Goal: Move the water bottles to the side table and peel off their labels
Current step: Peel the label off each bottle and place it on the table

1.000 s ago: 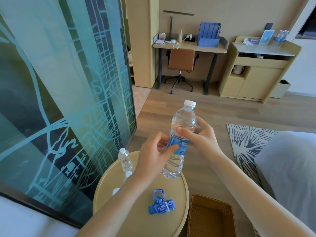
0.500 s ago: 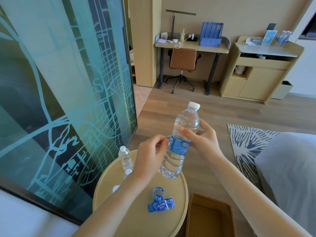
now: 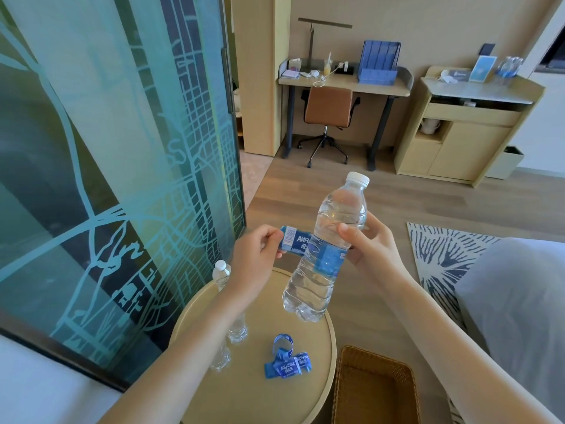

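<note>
Peeled labels (image 3: 287, 361) lie on the side table (image 3: 260, 402); two, perhaps three, bottles (image 3: 238, 330) stand left; basket (image 3: 376, 384) right.

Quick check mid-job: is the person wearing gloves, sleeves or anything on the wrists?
No. The left hand and right hand are bare, with no gloves, rings or watch visible. The left forearm and right forearm are bare to the frame edge; no sleeve shows.

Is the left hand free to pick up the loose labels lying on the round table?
Probably not yet: the left hand pinches the label partly peeled off the bottle. Nothing blocks the loose labels below.
</note>
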{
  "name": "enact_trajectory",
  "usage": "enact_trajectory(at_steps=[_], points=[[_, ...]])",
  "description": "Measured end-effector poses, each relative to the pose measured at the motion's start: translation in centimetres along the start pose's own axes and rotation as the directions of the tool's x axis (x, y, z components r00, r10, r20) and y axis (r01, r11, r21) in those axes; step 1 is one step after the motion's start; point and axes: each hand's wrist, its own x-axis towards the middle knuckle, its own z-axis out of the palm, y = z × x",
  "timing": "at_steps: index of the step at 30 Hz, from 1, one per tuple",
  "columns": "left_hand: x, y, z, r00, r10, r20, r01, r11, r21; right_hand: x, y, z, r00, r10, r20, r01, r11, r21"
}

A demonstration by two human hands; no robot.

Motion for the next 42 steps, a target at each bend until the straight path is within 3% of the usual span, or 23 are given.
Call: enact_trajectory(at_steps=[8, 17, 24, 33, 37, 42], points=[[0.7, -0.8, 0.6, 0.979, -0.168, 0.116, 0.178, 0.981, -0.077, -0.1, -0.3, 0.8, 0.997, -0.008, 0.082, 0.002, 0.998, 0.067], [1.8, -1.2, 0.1, 0.957, -0.248, 0.149, 0.271, 0.948, -0.164, -0.2, -0.1, 1.6, 0.998, -0.013, 0.067, 0.019, 0.996, -0.084], [2.1, -1.3, -1.4, 0.968, -0.199, 0.151, 0.224, 0.960, -0.169, 0.6, -0.4, 1.6, 0.999, -0.052, -0.008, 0.051, 0.992, -0.116], [0.4, 0.4, -2.0, 0.994, 0.076, -0.084, -0.086, 0.989, -0.123, 1.8, 0.1, 1.2, 0.997, -0.059, -0.042, 0.051, 0.986, -0.156], [-1.0, 0.2, -1.5, 0.983, 0.182, -0.024, -0.183, 0.982, -0.036, 2.2, 0.3, 1.1, 0.996, -0.072, -0.055, 0.063, 0.987, -0.148], [-2.2, -1.0, -0.4, 0.980, 0.129, 0.151, -0.123, 0.991, -0.054, 2.8, 0.8, 1.0, 0.994, -0.075, -0.082, 0.064, 0.989, -0.132]])
